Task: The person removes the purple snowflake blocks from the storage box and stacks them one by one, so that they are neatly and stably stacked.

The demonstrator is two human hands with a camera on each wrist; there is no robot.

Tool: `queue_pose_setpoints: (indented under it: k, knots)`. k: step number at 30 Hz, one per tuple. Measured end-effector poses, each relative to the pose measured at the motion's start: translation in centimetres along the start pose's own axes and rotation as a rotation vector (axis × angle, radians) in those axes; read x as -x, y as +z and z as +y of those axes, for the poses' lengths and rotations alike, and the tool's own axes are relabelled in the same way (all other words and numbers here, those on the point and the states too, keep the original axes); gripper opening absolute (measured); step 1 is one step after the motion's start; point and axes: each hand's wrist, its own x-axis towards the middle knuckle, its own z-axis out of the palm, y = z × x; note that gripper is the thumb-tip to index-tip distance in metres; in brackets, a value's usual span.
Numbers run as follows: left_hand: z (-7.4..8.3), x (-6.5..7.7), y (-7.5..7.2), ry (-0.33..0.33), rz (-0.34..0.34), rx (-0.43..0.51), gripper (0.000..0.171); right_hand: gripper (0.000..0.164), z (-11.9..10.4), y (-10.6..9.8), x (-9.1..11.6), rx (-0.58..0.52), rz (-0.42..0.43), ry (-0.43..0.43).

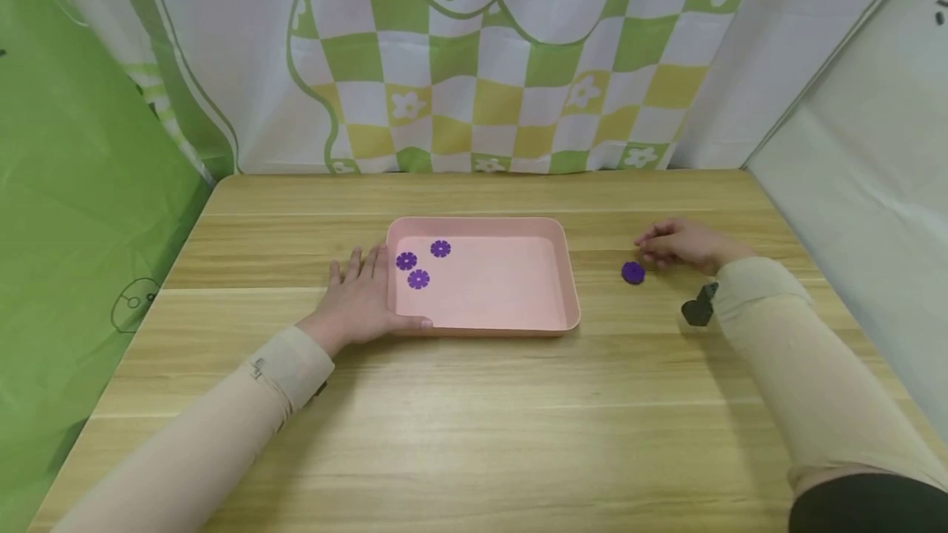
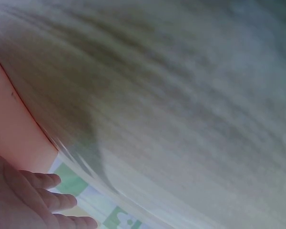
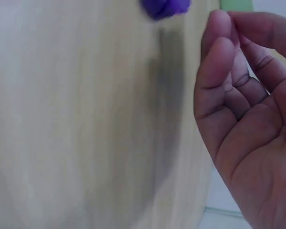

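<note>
My left hand [image 1: 359,303] rests against the left end of a shallow pink tray [image 1: 481,324], fingers straight and spread, thumb lying along its front rim. Inside the tray, towards its left side, lie three purple notched discs, a rear one [image 1: 440,248], a left one [image 1: 406,261] and a front one [image 1: 418,279]. To the right of the tray, more purple discs sit in a small pile [image 1: 633,273] on the table. My right hand [image 1: 677,243] hovers just behind and right of that pile. In the right wrist view its fingers [image 3: 214,62] are curled, with nothing visible between them.
The wooden table [image 1: 504,418] carries the tray and the pile. A checked green, yellow and white curtain [image 1: 504,105] hangs behind its back edge. A green sheet [image 1: 89,212] stands at the left, a white one [image 1: 866,163] at the right. A dark wrist device [image 1: 699,308] sits below the right cuff.
</note>
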Motion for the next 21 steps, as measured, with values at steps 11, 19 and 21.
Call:
queue_pose_setpoints:
  k: [11, 19, 21]
  knots:
    - [-0.2, 0.0, 0.2, 0.000, 0.011, 0.010, 0.148, 0.032, -5.4, 2.3, -2.6, 0.031, -0.008, -0.108]
    - [-0.3, -0.1, 0.2, 0.018, 0.024, -0.022, 0.147, 0.032, -9.8, 6.0, -4.3, 0.056, -0.065, -0.144]
    - [-0.3, -0.1, 0.2, 0.022, 0.030, -0.032, 0.147, 0.030, -10.8, 7.1, -4.7, 0.067, -0.074, -0.150]
